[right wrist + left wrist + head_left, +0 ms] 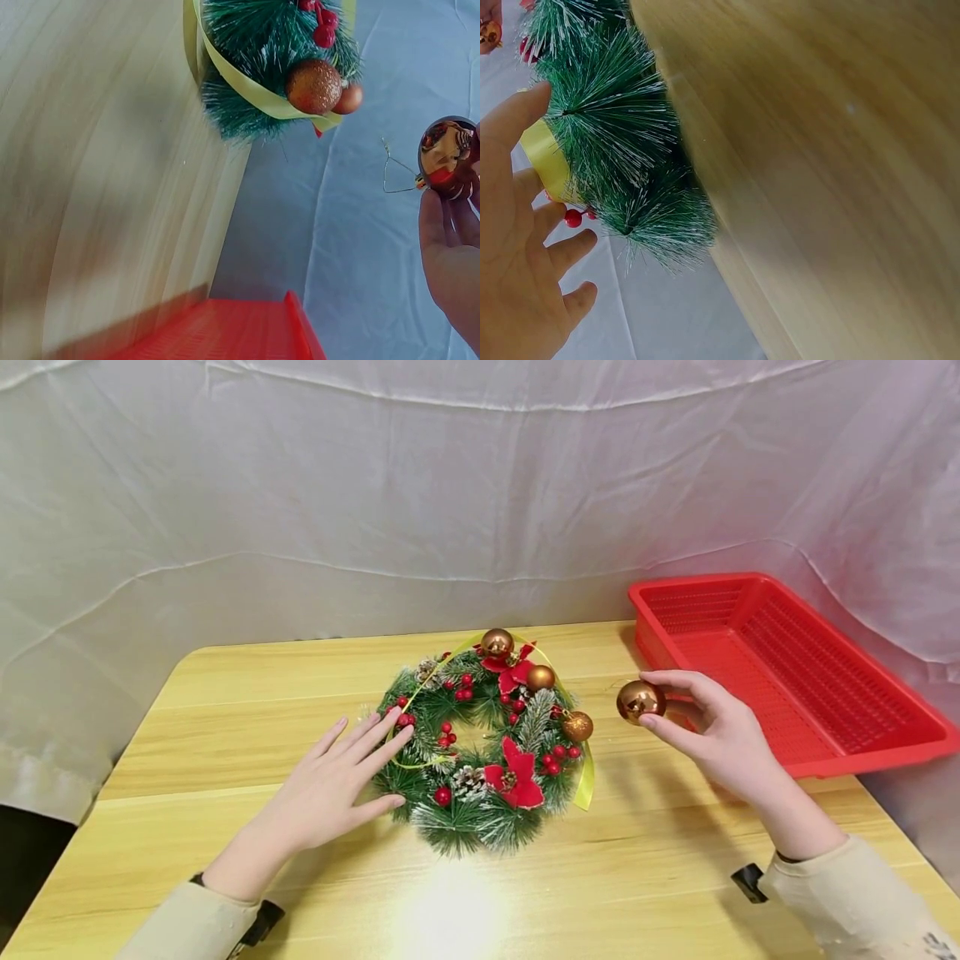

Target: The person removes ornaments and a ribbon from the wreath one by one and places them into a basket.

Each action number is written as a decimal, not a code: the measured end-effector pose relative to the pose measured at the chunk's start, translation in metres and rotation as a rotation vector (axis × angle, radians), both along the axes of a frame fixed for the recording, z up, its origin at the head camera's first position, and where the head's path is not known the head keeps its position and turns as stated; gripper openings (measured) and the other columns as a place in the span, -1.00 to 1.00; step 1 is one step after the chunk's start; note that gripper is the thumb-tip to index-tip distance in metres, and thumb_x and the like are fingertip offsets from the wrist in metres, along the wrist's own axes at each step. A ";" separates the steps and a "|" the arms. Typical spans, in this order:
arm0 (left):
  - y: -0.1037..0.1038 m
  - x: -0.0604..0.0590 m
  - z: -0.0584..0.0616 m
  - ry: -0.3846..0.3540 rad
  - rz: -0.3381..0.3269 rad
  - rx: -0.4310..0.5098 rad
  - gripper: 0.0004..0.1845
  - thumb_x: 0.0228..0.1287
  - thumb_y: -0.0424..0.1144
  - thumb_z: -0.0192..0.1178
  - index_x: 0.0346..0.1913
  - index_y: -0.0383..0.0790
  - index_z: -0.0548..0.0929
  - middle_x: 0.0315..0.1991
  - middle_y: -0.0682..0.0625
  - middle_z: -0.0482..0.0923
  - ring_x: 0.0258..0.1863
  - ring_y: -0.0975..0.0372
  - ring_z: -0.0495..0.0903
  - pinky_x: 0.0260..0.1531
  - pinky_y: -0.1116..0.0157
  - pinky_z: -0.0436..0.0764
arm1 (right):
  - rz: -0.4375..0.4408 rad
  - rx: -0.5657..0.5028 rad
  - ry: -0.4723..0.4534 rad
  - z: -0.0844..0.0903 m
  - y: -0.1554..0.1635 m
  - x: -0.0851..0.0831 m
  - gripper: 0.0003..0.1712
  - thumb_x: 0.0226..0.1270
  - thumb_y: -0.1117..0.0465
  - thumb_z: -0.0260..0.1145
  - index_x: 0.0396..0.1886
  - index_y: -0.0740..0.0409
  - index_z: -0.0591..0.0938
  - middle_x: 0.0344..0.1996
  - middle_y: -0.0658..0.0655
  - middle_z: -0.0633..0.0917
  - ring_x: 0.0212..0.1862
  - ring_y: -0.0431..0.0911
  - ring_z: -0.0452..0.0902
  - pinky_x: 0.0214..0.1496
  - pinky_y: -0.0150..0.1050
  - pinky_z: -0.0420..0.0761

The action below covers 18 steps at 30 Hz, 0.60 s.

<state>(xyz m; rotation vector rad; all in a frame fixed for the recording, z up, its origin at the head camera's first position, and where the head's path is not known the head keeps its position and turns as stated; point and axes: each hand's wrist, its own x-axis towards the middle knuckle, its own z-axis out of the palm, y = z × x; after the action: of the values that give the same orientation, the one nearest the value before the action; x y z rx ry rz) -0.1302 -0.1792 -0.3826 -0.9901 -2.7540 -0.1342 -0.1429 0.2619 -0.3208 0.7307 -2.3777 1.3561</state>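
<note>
A green Christmas wreath (480,827) with red berries, red flowers, pine cones and a yellow ribbon lies on the table. Three copper-gold baubles sit along its right and far side, among them a glittery one (577,727). My left hand (330,785) is spread at the wreath's left side, fingertips at the berries and ribbon; the left wrist view shows its fingers straight beside the green needles (607,112). To the right of the wreath my right hand (723,727) pinches a shiny copper bauble (641,702) between thumb and fingers. A thin hanging loop (390,176) sticks out from this bauble.
A red plastic basket (675,647) with perforated sides stands at the right of the wooden table (247,710), partly behind my right hand. A pale cloth (360,485) hangs behind the table.
</note>
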 end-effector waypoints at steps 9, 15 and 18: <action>0.000 0.000 -0.001 -0.006 0.006 -0.001 -0.12 0.26 0.34 0.00 0.52 0.04 0.02 0.53 0.02 -0.11 0.47 0.10 -0.08 0.43 0.03 -0.19 | -0.032 -0.016 -0.044 0.004 0.008 0.000 -0.39 0.01 0.63 0.37 0.14 0.35 0.53 -0.02 0.11 0.63 -0.05 -0.19 0.59 -0.03 -0.43 0.58; 0.000 -0.001 -0.001 0.000 0.000 0.003 -0.13 0.27 0.35 -0.02 0.52 0.03 0.03 0.53 0.02 -0.12 0.45 0.04 0.00 0.43 0.03 -0.20 | -0.090 -0.015 -0.065 0.005 0.015 0.000 -0.41 0.04 0.62 0.36 0.14 0.36 0.52 -0.03 0.05 0.62 -0.06 -0.23 0.60 -0.05 -0.45 0.58; 0.000 -0.001 -0.001 -0.001 -0.001 0.005 -0.13 0.27 0.35 -0.03 0.52 0.03 0.03 0.53 0.02 -0.11 0.45 0.02 0.02 0.43 0.03 -0.20 | -0.135 -0.002 -0.077 0.006 0.020 0.000 -0.43 0.06 0.58 0.37 0.13 0.33 0.53 -0.04 0.02 0.62 -0.07 -0.25 0.60 -0.05 -0.50 0.56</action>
<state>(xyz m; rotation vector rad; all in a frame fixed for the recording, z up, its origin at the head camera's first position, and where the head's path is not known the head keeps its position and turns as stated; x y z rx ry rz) -0.1312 -0.1793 -0.3839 -0.9909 -2.7528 -0.1415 -0.1425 0.2817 -0.3149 0.5154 -2.4354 1.3523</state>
